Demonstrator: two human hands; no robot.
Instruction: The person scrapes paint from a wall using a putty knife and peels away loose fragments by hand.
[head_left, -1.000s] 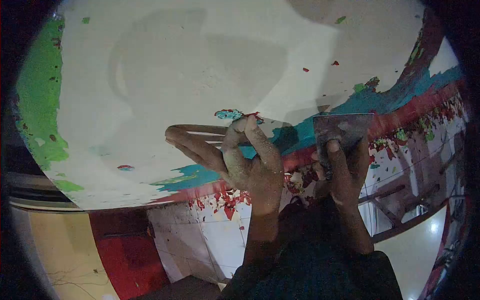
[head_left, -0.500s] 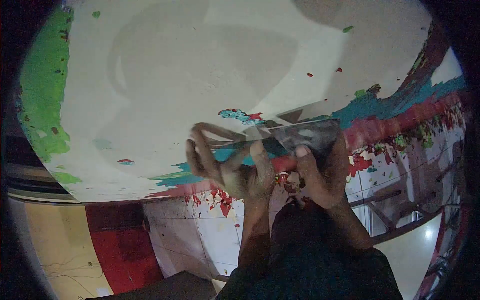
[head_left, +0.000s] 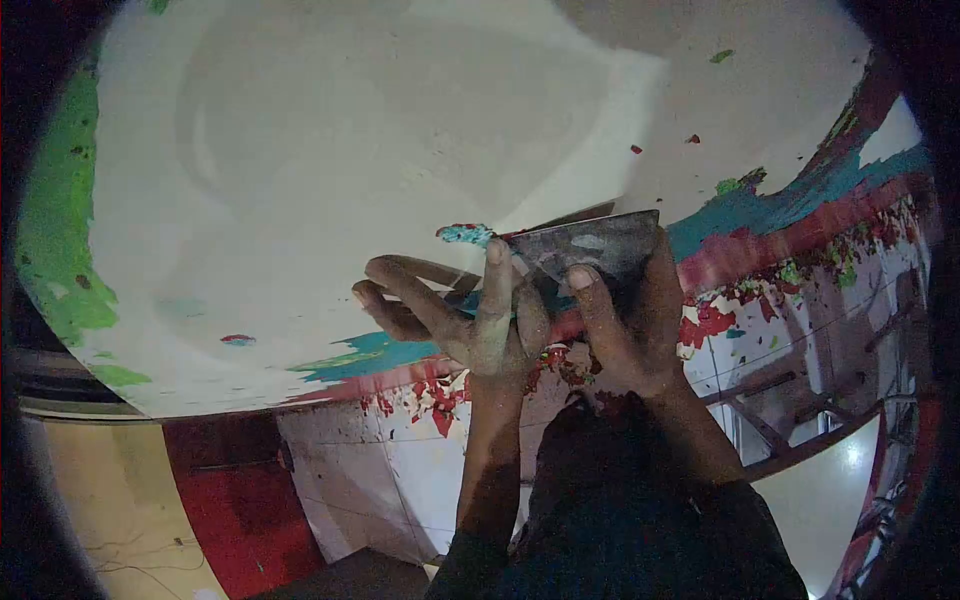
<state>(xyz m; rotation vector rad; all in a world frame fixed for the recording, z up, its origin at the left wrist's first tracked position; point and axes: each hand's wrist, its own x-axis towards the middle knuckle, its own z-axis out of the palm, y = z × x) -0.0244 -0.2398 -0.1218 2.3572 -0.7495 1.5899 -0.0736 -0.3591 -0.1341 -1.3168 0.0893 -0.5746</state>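
My right hand [head_left: 630,320] grips a dark, flat scraper blade [head_left: 590,245], its thumb pressed on the near face. The blade's long edge runs close over a pale surface [head_left: 330,160] with teal [head_left: 750,205] and red paint bands along its near edge. My left hand [head_left: 470,320] is open beside it, fingers spread and curved. One upright digit of that hand overlaps the blade's left corner, just below a small blue-and-red paint flake [head_left: 465,234]. The fingers of my right hand behind the blade are hidden.
Green paint [head_left: 65,230] covers the surface's left side. Red and green paint chips [head_left: 435,400] litter the tiled floor [head_left: 335,460] below. A dark metal frame [head_left: 770,425] stands at right, and a red panel [head_left: 235,490] at lower left.
Both hands and the scraper have shifted slightly left and up in view, and the blade's left corner now sits right at the blue-and-red flake. The left hand's upright digit has moved to that corner.
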